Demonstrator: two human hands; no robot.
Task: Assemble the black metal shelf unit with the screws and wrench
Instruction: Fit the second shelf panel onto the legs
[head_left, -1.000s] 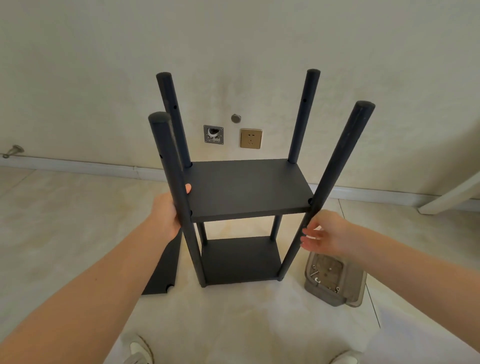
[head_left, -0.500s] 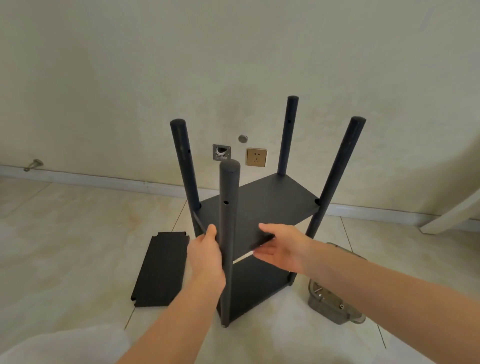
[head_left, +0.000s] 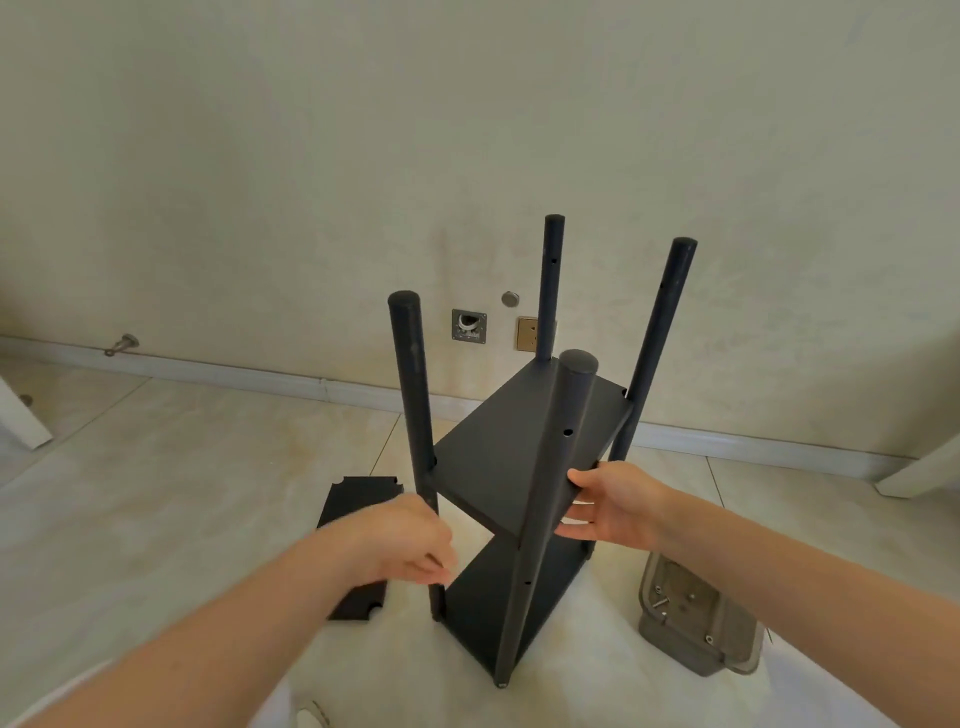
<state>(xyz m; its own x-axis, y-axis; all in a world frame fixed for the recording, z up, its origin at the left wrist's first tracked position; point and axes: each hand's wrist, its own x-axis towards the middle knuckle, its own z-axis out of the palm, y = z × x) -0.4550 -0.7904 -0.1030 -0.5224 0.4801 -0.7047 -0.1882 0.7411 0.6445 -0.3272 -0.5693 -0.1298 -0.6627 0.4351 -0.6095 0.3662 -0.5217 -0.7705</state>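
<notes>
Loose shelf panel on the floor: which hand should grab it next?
Left, probably. The loose shelf panel lies on the floor left of the shelf unit, partly behind the left hand. The right hand pinches the edge of the middle shelf on the opposite side, steadying it.

We are in a plain room of a home. We see a floor (head_left: 182, 493) of large pale tiles meeting a painted plaster wall (head_left: 311, 156) along a white baseboard (head_left: 234, 371). Low on the wall sit a brass-coloured socket (head_left: 527, 333) and an open box (head_left: 469, 326) with loose wires. A door stopper (head_left: 122, 344) juts out farther left. A flat-pack shelf unit (head_left: 519, 457) stands on the tiles.
</notes>
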